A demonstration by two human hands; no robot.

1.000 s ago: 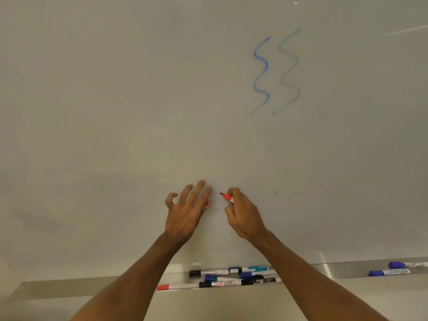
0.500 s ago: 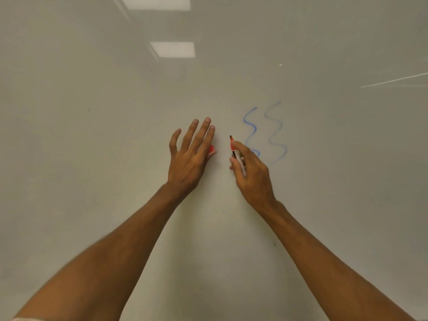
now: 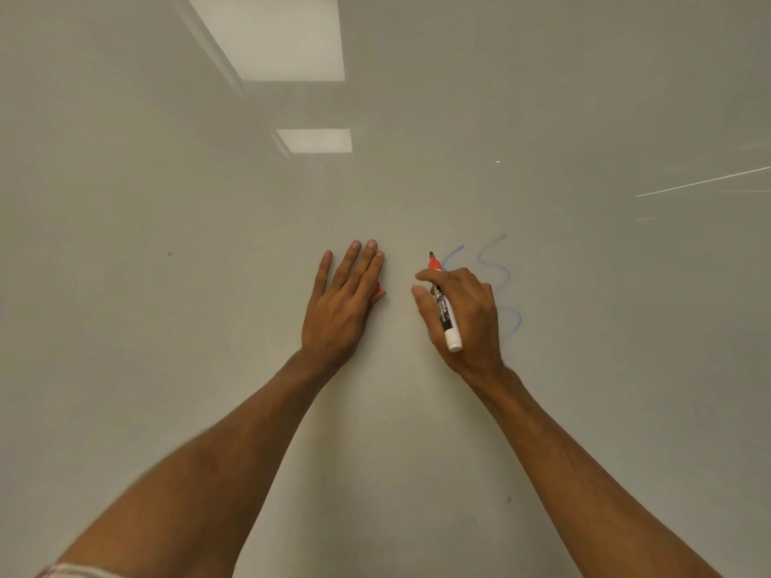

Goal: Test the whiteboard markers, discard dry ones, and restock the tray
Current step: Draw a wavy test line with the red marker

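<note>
Head view. The red whiteboard marker (image 3: 445, 314) is uncapped and points nib-up, close to the whiteboard (image 3: 167, 369). Whether the nib touches the surface cannot be told. The right hand (image 3: 467, 323) is clamped round the barrel, forefinger and thumb near the red collar, and the white tail end juts out below. The left hand (image 3: 338, 310) lies beside it with fingers straight and together. A red cap (image 3: 379, 289) peeps from its inner edge, presumably pinned by the thumb, which is hidden.

No red stroke is visible, so the test appears about to begin. It is best drawn on the bare board between the hands, clear of the two blue squiggles (image 3: 498, 264), with light, even pressure and enough length to reveal any fading.

The right hand covers part of the nearer squiggle. The tray and the remaining markers lie outside the frame. Reflected ceiling lights (image 3: 275, 39) glare on the board above.
</note>
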